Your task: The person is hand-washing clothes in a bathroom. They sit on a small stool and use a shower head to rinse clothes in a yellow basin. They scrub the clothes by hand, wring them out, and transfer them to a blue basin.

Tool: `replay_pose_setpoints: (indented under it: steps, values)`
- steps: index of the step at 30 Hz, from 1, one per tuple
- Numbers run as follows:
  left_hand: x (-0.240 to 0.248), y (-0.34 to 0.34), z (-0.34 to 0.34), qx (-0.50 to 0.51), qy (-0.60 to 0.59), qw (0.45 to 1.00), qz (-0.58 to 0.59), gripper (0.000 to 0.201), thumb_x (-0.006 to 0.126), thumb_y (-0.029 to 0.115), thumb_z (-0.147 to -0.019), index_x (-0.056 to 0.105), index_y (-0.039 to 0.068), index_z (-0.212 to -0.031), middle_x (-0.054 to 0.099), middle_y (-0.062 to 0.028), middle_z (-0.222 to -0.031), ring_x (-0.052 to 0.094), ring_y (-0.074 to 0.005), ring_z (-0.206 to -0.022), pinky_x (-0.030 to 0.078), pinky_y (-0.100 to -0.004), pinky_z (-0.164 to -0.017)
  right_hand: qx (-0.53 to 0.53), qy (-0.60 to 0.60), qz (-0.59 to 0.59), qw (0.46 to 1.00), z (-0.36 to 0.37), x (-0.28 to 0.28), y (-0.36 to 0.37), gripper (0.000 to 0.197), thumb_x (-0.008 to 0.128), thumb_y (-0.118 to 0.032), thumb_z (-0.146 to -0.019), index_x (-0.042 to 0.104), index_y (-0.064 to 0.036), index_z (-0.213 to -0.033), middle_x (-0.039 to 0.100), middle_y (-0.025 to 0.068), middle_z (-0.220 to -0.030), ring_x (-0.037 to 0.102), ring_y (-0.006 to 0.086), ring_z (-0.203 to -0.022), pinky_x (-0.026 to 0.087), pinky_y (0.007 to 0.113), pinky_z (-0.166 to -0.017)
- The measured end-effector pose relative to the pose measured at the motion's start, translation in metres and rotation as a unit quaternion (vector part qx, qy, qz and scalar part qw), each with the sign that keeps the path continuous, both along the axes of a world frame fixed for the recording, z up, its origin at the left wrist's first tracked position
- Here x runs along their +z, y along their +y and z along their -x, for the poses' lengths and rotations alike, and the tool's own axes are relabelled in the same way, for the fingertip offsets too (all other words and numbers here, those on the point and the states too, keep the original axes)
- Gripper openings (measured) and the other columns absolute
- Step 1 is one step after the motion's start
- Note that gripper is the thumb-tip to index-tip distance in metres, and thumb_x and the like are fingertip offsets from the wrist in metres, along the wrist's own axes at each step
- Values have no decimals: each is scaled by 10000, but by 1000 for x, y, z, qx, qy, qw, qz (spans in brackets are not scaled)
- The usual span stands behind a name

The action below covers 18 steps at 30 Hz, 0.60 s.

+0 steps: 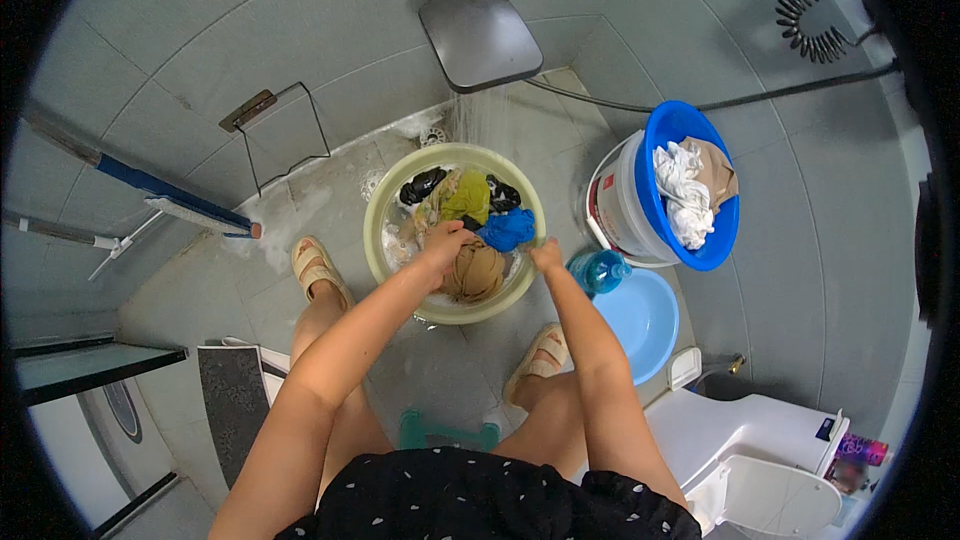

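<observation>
A round pale yellow-green basin [377, 270] sits on the wet floor before me, with soaked clothes and some suds in it. Among them are a tan-brown cloth [476, 272], a bright blue cloth [508, 229], a yellow-green cloth [466, 196] and some black pieces. My left hand [443, 246] is inside the basin, its fingers bent at the upper edge of the tan-brown cloth; the fingertips are partly hidden. At the basin's right side, my right hand [546, 255] is closed on the rim. Water falls from a dark square shower head [481, 39] at the basin's far side.
Right of the basin, a blue basin [722, 240] holding white and beige cloths rests on a white bucket [615, 195]. Nearer stand a blue-liquid bottle [597, 271] and a light blue basin [660, 312]. A toilet [745, 430] is at lower right, long-handled cleaning tools [160, 190] at left.
</observation>
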<state>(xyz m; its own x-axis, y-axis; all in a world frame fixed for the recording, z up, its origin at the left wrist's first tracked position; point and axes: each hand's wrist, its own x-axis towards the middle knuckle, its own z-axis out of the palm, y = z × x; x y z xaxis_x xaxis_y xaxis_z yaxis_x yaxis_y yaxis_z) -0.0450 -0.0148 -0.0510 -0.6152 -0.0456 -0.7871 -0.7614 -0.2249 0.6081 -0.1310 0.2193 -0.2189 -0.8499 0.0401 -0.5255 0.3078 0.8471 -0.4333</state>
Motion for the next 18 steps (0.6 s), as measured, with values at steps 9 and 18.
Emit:
replay_pose_setpoints:
  steps: [9,18]
  values:
    - [36,-7,-8,-9,17,998,-57,524,523,256,-848,342,136,-1325,315,-100,-1359,263,-251,-1291,254,-488,-1019,-56,52,-20,997,-18,-16,-16,483,565,-194,-791,333,15,-1160,595,262,-960,573,415,-922,455,448,-803]
    - [40,-7,-12,-21,41,998,-44,498,533,276,-847,381,136,-1299,375,-89,-1313,304,-234,-1245,317,-450,-962,-158,-12,-16,987,-36,-66,-2,339,447,-169,-843,347,-3,-1122,594,275,-966,572,408,-949,448,462,-818]
